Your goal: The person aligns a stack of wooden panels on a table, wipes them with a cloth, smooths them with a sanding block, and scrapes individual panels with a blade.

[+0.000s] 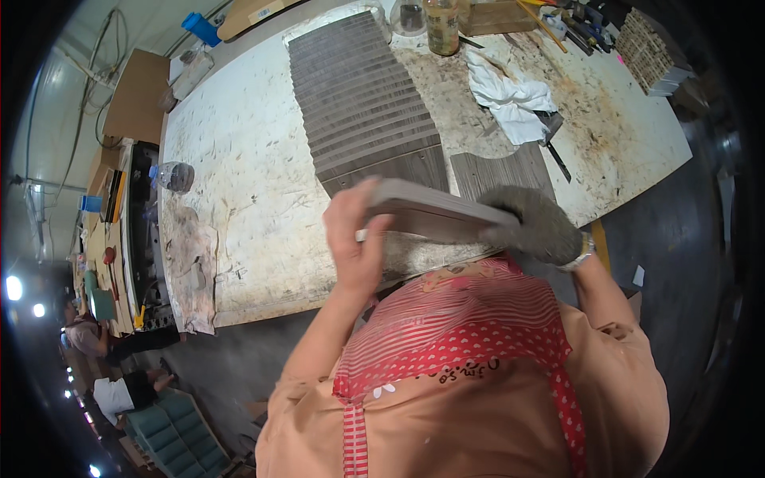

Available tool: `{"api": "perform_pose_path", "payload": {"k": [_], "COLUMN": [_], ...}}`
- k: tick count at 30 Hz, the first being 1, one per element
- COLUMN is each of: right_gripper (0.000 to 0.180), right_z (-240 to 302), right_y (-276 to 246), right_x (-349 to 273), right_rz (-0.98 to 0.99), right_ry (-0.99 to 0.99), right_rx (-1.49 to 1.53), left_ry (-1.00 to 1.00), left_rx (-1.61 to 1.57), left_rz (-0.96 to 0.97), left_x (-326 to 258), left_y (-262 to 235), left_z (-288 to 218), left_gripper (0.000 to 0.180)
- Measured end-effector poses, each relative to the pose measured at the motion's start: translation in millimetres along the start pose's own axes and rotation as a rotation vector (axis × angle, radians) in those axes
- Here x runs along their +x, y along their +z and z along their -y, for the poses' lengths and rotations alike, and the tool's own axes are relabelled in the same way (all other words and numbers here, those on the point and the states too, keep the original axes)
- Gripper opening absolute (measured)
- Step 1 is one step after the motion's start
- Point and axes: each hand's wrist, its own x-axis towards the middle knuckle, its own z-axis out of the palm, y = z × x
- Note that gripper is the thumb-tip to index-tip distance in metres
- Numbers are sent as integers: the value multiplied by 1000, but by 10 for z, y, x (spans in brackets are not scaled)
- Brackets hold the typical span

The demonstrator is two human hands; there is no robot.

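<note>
Above the table's near edge I hold a small stack of grey boards (434, 213), tilted and slightly blurred. My bare left hand (355, 235) grips its left end, thumb on the near side. At the right end my right hand (538, 229), in a dark grey work glove, is closed round the boards. Just beyond lies a long overlapping row of grey wood-grain boards (362, 95), fanned out away from me. Next to my right hand, another grey wood-grain board (502, 174) with a curved edge lies flat, partly covered by the glove.
The stained white table (247, 199) carries a crumpled white cloth (510, 95), a black-handled knife (558, 162) and a jar of yellowish liquid (442, 28). A clear plastic bottle (174, 177) lies at the left edge. Tools (582, 32) sit far right. People (119, 394) are at lower left.
</note>
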Motion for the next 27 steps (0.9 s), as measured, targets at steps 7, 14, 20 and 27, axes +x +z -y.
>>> {"api": "perform_pose_path", "payload": {"k": [7, 14, 20, 27], "right_gripper": [34, 61, 39, 12], "right_z": [-750, -1594, -1052, -1019], "right_y": [54, 833, 938, 854], "right_x": [-585, -526, -25, -179], "right_rz": [-139, -334, -523, 151], "right_ry": [222, 368, 243, -224], "right_rx": [198, 1576, 1469, -242], "left_ry": [462, 4, -222, -536], "left_rx": [153, -23, -23, -148], "left_rz": [63, -123, -162, -149], "left_x": [786, 772, 371, 259], "left_y": [153, -387, -528, -593], "left_z": [-347, 594, 1066, 1225], "left_gripper": [38, 18, 22, 51]}}
